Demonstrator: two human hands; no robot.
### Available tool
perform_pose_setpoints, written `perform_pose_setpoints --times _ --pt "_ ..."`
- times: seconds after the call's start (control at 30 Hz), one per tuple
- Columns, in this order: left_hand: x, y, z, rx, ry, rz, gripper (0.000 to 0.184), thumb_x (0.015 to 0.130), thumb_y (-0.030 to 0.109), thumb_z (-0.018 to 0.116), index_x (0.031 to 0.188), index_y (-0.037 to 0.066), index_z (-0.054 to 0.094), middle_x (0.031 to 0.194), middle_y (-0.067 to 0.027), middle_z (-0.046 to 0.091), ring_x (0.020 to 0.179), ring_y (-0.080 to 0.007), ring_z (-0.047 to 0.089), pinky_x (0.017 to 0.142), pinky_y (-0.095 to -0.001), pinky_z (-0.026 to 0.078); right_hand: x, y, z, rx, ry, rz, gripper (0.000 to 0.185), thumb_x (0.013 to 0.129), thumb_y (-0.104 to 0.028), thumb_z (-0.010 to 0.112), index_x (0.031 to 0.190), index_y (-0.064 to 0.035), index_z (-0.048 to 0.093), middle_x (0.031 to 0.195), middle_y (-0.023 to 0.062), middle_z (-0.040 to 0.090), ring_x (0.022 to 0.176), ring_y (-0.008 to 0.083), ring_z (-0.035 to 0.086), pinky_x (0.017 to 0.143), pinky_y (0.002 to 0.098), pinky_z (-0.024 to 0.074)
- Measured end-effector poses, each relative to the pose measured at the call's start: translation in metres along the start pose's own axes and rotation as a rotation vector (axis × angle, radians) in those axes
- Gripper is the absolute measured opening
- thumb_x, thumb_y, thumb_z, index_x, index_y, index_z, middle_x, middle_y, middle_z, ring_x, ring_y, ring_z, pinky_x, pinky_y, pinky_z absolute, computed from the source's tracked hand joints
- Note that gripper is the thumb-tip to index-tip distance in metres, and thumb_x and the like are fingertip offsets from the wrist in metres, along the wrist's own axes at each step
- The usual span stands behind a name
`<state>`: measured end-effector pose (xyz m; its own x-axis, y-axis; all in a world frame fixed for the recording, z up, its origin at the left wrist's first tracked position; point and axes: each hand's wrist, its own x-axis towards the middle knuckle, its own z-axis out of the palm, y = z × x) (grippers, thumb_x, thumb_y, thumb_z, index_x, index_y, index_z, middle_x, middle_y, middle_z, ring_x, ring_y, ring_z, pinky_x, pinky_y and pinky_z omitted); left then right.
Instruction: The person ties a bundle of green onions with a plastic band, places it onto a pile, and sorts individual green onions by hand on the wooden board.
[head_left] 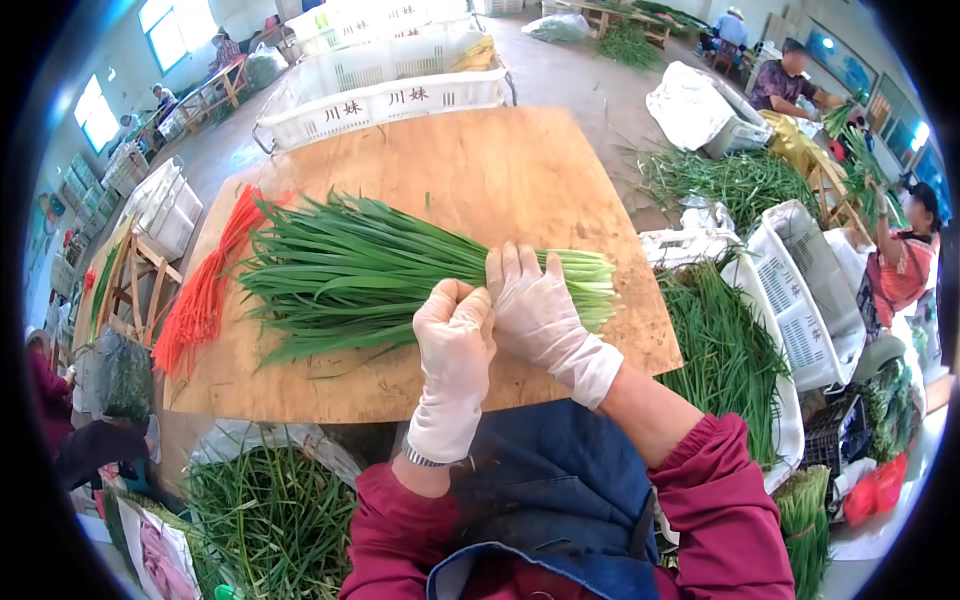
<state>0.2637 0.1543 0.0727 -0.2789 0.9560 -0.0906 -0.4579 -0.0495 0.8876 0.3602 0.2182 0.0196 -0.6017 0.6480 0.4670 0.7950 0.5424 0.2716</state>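
Observation:
A bundle of long green leafy stalks (360, 265) lies across the wooden board (520, 170), leaves to the left and pale cut ends to the right. Gloved in white, my right hand (535, 300) rests over the bundle near its pale ends, fingers wrapped round the stalks. My left hand (455, 325), also gloved, is closed in a pinch at the bundle's near side, touching my right hand; what it pinches is too small to make out. A bunch of red ties (215, 285) lies at the board's left edge.
White crates (385, 105) stand beyond the board. More crates (800, 300) and heaps of green stalks (715, 335) are at the right. A bag of loose greens (270, 510) sits below the board at the left. Several people, one a seated person (785, 85), are farther off.

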Motion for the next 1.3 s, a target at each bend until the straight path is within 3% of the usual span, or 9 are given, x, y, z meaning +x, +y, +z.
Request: perform_pose_setpoints --times 0.3,0.33,0.5,0.57,0.67,0.93,1.1,1.2,1.3 --pt "0.035 0.009 0.002 0.311 -0.173 0.125 0.015 0.083 0.003 0.05 0.068 0.005 0.046 0.054 0.0003 0.039 0.04 -0.0053 0.029 0.034 -0.0217 0.02 -0.006 -0.004 -0.002 0.06 0.053 -0.01 0.046 0.081 -0.018 0.045 0.12 0.0064 0.045 0.115 0.022 0.051 0.106 0.0348 0.048 0.085 0.0497 0.0373" --pt "0.039 0.018 -0.001 0.097 -0.116 -0.117 0.012 0.083 0.005 0.051 0.072 0.002 0.05 0.055 -0.0025 0.045 0.039 -0.0065 0.033 0.034 -0.0225 0.025 -0.003 -0.002 -0.003 0.071 0.002 -0.018 0.049 0.08 -0.021 0.048 0.12 0.0064 0.045 0.116 0.0219 0.051 0.108 0.0349 0.047 0.087 0.0504 0.0362" --pt "0.058 0.054 -0.021 1.162 -0.189 0.649 0.016 0.085 0.011 0.055 0.085 -0.004 0.06 0.074 -0.008 0.058 0.062 -0.0121 0.054 0.058 -0.024 0.043 -0.001 0.013 -0.025 0.128 -0.093 -0.084 0.07 0.07 -0.036 0.064 0.124 0.0054 0.043 0.122 0.021 0.049 0.118 0.0345 0.043 0.097 0.0532 0.0289" --pt "0.072 0.058 -0.021 1.043 -0.116 0.711 0.014 0.079 0.011 0.061 0.081 -0.003 0.061 0.082 -0.0172 0.061 0.076 -0.0307 0.058 0.069 -0.0341 0.045 -0.011 0.026 -0.049 0.201 -0.081 0.004 0.081 0.066 -0.04 0.071 0.128 0.0008 0.038 0.127 0.0174 0.045 0.12 0.0345 0.04 0.101 0.0495 0.0254" --pt "0.071 0.044 -0.019 1.27 -0.319 0.804 0.023 0.075 0.011 0.065 0.093 -0.002 0.061 0.097 -0.0163 0.06 0.088 -0.0291 0.058 0.077 -0.0321 0.045 -0.042 0.062 -0.087 0.325 0.063 0.178 0.074 0.066 -0.03 0.073 0.126 -0.0003 0.041 0.125 0.0166 0.046 0.119 0.0346 0.041 0.101 0.0456 0.0288" --pt "0.052 0.008 -0.01 1.881 -0.7 0.757 0.107 0.051 0.039 0.08 0.136 0.001 0.027 0.127 -0.0201 0.042 0.122 -0.0356 0.037 0.105 -0.0522 0.017 -0.189 0.071 -0.093 0.875 0.172 0.749 0.043 0.075 -0.007 0.069 0.113 0.0004 0.052 0.099 0.0155 0.061 0.088 0.0268 0.061 0.078 0.0337 0.0488" --pt "0.064 0.001 -0.002 2.138 -0.704 0.778 0.118 0.045 0.043 0.082 0.135 -0.006 0.022 0.125 -0.0238 0.042 0.12 -0.0368 0.038 0.106 -0.0516 0.014 -0.197 0.041 -0.095 1.328 -0.026 0.981 0.038 0.081 -0.01 0.064 0.116 -0.0001 0.053 0.094 0.0125 0.065 0.089 0.0189 0.063 0.081 0.0302 0.0491" --pt "0.078 -0.005 0.0 1.878 -0.776 1.128 0.074 0.06 0.043 0.076 0.11 -0.005 0.049 0.089 -0.0208 0.059 0.083 -0.0376 0.057 0.072 -0.0452 0.044 -0.197 0.024 -0.084 1.534 -0.088 0.941 0.039 0.084 -0.019 0.061 0.117 0.0011 0.053 0.094 0.0121 0.066 0.089 0.0188 0.062 0.083 0.0295 0.0479" --pt "0.071 0.006 0.025 1.762 -0.792 0.954 0.049 0.058 0.037 0.078 0.089 0.004 0.059 0.067 -0.0151 0.058 0.06 -0.0356 0.054 0.053 -0.044 0.041 -0.198 0.018 -0.076 1.731 -0.039 0.947 0.046 0.082 -0.023 0.062 0.119 0.0024 0.051 0.095 0.0135 0.065 0.09 0.0208 0.062 0.084 0.031 0.0471"
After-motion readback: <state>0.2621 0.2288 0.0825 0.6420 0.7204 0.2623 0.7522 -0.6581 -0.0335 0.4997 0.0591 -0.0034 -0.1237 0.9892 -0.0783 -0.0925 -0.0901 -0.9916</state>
